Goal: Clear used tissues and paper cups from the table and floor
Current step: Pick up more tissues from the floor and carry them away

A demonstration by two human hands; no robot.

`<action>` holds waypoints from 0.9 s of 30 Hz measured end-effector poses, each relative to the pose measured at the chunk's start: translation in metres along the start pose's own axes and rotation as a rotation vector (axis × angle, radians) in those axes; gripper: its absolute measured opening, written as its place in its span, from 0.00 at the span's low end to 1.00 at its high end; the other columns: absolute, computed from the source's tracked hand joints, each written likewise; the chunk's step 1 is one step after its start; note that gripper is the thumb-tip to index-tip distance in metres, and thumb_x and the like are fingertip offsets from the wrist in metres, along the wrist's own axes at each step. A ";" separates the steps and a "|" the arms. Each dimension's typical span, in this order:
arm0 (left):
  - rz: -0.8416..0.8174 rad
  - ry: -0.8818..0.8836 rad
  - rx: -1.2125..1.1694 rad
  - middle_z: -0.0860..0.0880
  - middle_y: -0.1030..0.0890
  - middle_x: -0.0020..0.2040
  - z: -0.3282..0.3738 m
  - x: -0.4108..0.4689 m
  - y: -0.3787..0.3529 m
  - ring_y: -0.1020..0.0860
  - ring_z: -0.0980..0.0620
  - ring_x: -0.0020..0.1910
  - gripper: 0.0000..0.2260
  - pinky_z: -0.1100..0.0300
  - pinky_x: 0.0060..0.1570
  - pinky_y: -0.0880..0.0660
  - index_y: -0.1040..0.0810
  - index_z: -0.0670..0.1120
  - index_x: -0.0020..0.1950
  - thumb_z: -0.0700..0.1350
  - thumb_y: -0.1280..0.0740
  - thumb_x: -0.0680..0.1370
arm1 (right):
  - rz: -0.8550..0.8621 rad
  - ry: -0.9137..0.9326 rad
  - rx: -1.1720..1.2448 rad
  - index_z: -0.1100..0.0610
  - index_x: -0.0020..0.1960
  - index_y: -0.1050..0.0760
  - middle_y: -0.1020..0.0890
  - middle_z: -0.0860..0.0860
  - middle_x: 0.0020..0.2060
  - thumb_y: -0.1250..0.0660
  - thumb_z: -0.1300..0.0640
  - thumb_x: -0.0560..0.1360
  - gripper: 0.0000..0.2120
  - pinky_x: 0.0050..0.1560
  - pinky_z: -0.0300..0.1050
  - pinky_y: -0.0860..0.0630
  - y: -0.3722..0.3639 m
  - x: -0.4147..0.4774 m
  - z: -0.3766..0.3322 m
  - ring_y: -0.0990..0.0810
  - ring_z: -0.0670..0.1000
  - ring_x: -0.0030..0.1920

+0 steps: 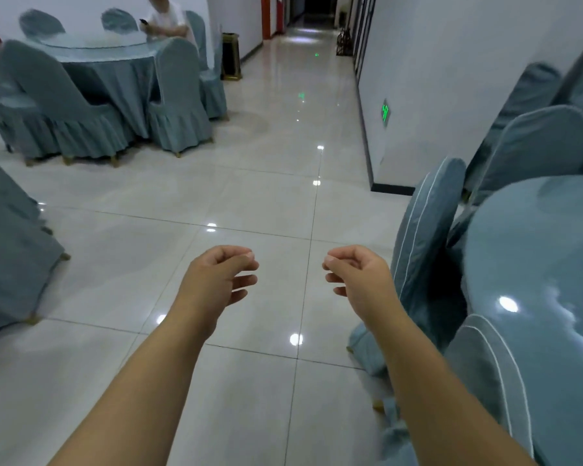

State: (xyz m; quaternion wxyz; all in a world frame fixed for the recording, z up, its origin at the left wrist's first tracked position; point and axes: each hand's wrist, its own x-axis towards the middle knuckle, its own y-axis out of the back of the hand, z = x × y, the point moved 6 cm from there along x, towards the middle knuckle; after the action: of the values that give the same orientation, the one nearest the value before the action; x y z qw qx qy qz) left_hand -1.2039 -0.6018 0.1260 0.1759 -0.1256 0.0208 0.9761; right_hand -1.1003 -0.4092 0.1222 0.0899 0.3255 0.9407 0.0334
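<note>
- The left hand [221,279] and the right hand [354,275] hung side by side over the glossy pale tiled floor [266,203], apart from each other, fingers loosely curled, thumb near forefinger, and nothing held in either.
- No used tissue or paper cup showed anywhere on the floor in view.
- The round glass-covered blue tabletop [532,264] at the right edge looked bare on the part visible, though glare and blur may have hidden a pale scrap.
- Blue fabric-covered chairs [421,230] pressed close against that tabletop's near edge.
- Risk: litter lying under the chair skirts or on the unseen far side of the tabletop could be missed, since white tissue would blend with the shiny tiles.
- Risk: reaching between the packed chairs could snag a cover or knock a chair.
</note>
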 end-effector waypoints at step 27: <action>-0.636 0.020 0.256 0.47 0.17 0.44 0.120 0.547 -0.303 0.20 0.49 0.41 0.02 0.55 0.45 0.24 0.22 0.46 0.46 0.41 0.33 0.76 | 0.609 -0.118 0.062 0.51 0.45 0.24 0.18 0.55 0.46 0.33 0.59 0.75 0.03 0.41 0.41 0.24 0.093 0.492 -0.028 0.20 0.49 0.41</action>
State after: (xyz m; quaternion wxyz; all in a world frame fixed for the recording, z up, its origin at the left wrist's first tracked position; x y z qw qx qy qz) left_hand -1.6229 -0.1230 0.1053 0.4856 -0.1122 0.1047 0.8606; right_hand -1.4291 -0.0325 0.0885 0.1202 0.5963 0.7936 0.0110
